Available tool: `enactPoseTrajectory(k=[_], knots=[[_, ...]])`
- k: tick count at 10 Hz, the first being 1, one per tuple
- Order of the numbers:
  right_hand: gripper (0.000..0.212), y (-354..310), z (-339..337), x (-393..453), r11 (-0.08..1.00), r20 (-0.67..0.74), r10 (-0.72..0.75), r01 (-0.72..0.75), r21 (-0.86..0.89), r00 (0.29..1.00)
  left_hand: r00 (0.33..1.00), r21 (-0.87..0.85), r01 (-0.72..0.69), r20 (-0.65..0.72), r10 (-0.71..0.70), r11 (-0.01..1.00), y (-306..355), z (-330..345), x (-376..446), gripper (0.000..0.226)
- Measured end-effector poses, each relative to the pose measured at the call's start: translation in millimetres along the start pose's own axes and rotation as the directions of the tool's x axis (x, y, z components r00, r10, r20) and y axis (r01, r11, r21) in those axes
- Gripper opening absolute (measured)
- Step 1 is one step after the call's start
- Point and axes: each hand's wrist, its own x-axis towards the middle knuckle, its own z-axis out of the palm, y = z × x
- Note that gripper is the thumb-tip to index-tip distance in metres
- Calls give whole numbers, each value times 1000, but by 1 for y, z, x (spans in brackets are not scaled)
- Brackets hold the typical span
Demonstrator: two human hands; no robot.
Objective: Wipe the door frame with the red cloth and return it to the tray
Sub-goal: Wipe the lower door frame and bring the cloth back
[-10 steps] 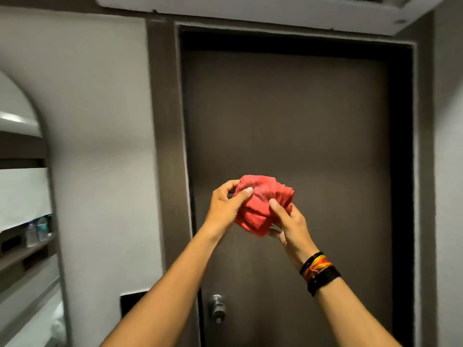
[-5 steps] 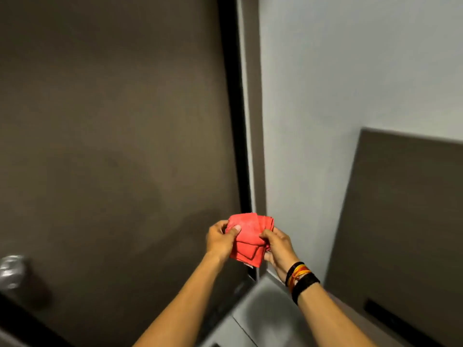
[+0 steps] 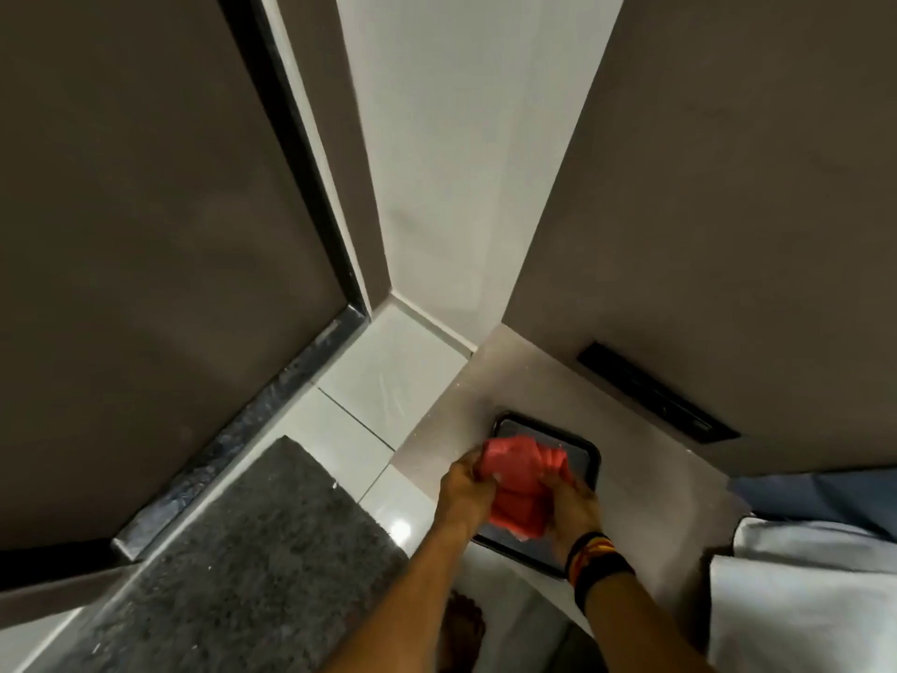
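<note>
The folded red cloth [image 3: 522, 478] is held between both hands just above a dark rectangular tray [image 3: 585, 454]. My left hand [image 3: 463, 488] grips its left edge and my right hand [image 3: 575, 507] grips its right side; black and orange bands circle that wrist. The tray lies on a pale counter [image 3: 645, 478] at the lower right. Whether the cloth touches the tray I cannot tell. The dark door frame [image 3: 301, 153] runs diagonally down the upper left beside the brown door [image 3: 136, 235].
A grey mat [image 3: 242, 561] lies on the white floor tiles [image 3: 388, 381] before the dark threshold. A brown wall panel [image 3: 728, 187] with a black slot [image 3: 655, 391] rises behind the counter. White and blue fabric [image 3: 801, 575] sits at the right edge.
The view has swung from the door down to the floor and counter. Both hands carried the red cloth down from chest height in front of the door to just over the tray.
</note>
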Motion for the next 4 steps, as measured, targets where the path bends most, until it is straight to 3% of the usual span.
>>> enactPoseTrajectory(k=[2, 3, 4], knots=[[35, 24, -16, 77, 999, -138, 15, -22, -48, 990, 993, 153, 39, 108, -56, 987, -43, 43, 58, 52], [42, 35, -17, 108, 990, -133, -33, 14, -141, 991, 992, 331, -82, 118, 45, 940, -52, 47, 69, 44], [55, 46, 1, 103, 934, -127, -211, 162, -320, 969, 941, 639, -322, 140, 307, 698, -59, 44, 68, 51]])
